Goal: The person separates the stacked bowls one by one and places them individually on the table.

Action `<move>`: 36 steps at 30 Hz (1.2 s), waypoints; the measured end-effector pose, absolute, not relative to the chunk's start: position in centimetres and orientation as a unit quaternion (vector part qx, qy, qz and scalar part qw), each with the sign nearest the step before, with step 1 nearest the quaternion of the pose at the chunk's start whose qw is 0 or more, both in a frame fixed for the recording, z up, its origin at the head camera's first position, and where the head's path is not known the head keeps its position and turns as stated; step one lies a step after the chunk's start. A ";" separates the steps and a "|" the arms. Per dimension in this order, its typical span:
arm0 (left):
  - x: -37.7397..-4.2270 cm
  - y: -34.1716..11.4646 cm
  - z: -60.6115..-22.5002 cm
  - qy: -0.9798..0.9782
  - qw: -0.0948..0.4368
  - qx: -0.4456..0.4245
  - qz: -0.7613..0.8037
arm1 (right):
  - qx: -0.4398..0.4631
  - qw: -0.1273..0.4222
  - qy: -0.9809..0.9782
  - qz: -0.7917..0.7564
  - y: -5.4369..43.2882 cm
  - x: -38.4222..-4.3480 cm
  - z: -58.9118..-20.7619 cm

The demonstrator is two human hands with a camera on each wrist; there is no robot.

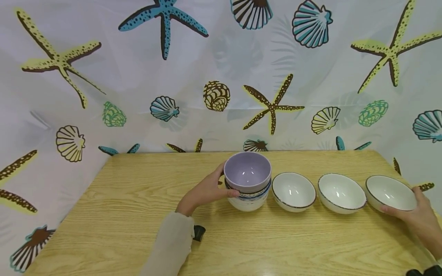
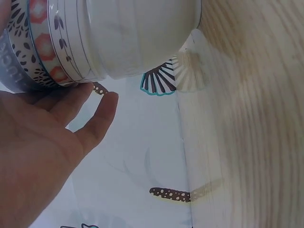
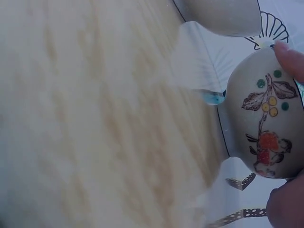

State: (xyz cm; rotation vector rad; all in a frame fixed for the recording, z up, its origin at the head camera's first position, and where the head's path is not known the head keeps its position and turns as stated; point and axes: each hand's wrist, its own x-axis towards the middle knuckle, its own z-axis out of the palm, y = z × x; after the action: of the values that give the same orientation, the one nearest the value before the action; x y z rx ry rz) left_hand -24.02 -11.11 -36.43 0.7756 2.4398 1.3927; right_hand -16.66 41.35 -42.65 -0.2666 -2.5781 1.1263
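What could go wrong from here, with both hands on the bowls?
The stack might tip or come apart: it is several bowls high, and the left hand holds it from one side.

A sideways nudge could knock the stack against the nearest white bowl, which sits close beside it.

The rightmost bowl could slip, as the right hand holds it between thumb and fingers near the table's right edge.

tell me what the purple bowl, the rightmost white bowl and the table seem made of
Purple bowl: probably glazed ceramic, judging by its glossy inside with bright highlights.
Rightmost white bowl: likely glazed porcelain or stoneware, shiny with small reflections.
Table: wood-grained with faint sheen; wood or laminate, can't tell.
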 end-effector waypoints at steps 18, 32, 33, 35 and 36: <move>-23.8 -11.3 -36.8 0.833 0.126 0.264 0.469 | -0.088 0.164 -0.891 0.415 47.3 -21.2 -46.5; -24.1 -11.2 -37.0 0.834 0.123 0.271 0.465 | -0.013 0.154 -0.881 0.447 44.4 -22.8 -44.1; -24.1 -11.2 -37.0 0.834 0.123 0.271 0.465 | -0.012 0.150 -0.883 0.444 44.2 -22.9 -44.0; -24.0 -11.3 -37.0 0.834 0.122 0.271 0.465 | -0.009 0.139 -0.886 0.442 43.8 -23.1 -43.8; -24.0 -11.3 -37.0 0.834 0.122 0.271 0.465 | -0.006 0.135 -0.889 0.438 43.6 -23.2 -43.7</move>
State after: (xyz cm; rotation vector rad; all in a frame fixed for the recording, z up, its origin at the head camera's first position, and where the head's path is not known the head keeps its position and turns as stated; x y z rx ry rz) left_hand -24.01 -11.27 -37.00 0.7925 2.4337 1.3582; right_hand -23.21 43.56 -43.74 -0.0184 -2.5760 1.2690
